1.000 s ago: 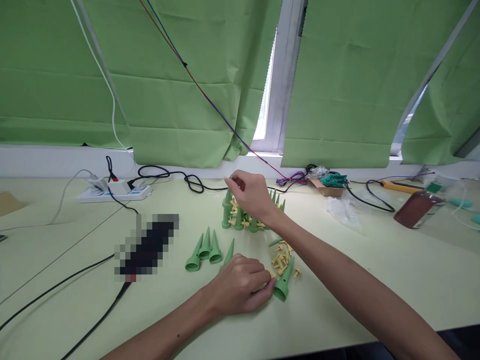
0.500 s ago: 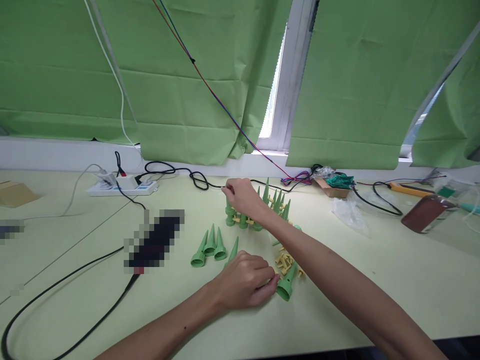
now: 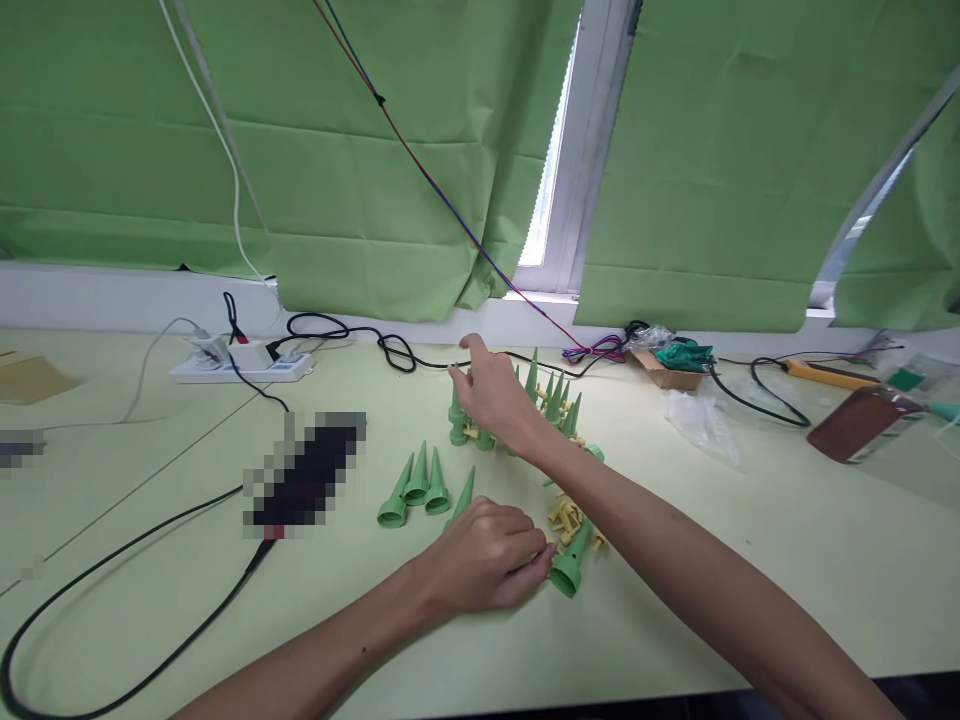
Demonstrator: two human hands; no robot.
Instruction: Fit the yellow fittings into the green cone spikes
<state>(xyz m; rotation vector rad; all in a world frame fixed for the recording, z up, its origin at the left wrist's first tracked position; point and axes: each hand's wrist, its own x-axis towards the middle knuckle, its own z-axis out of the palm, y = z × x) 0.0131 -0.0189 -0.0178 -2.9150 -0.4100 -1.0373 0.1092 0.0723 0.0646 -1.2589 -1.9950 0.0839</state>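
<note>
My right hand (image 3: 495,398) is over the standing group of green cone-shaped plastic spikes (image 3: 555,402), thumb and forefinger apart. Just below its thumb stands the leftmost green spike (image 3: 457,420), linked to its neighbours by small yellow valve-like pieces (image 3: 471,432). My left hand (image 3: 496,555) rests on the table with its fingers curled together; what they hold, if anything, is hidden. Beside its fingertips lies a green spike (image 3: 568,572), hollow end toward me, next to a heap of loose yellow pieces (image 3: 566,516). Another spike (image 3: 465,492) is partly hidden behind the left hand.
Three loose spikes (image 3: 416,490) lie left of my hands. Farther left are a blurred dark device (image 3: 311,475) with a black cable and a white power strip (image 3: 255,369). At the right back are a small cardboard box (image 3: 667,372), clear plastic (image 3: 701,425) and a brown bottle (image 3: 859,425).
My right thumb and forefinger have parted above the leftmost spike, and the hand has risen slightly. My left hand stays in place. The whole view has shifted a little.
</note>
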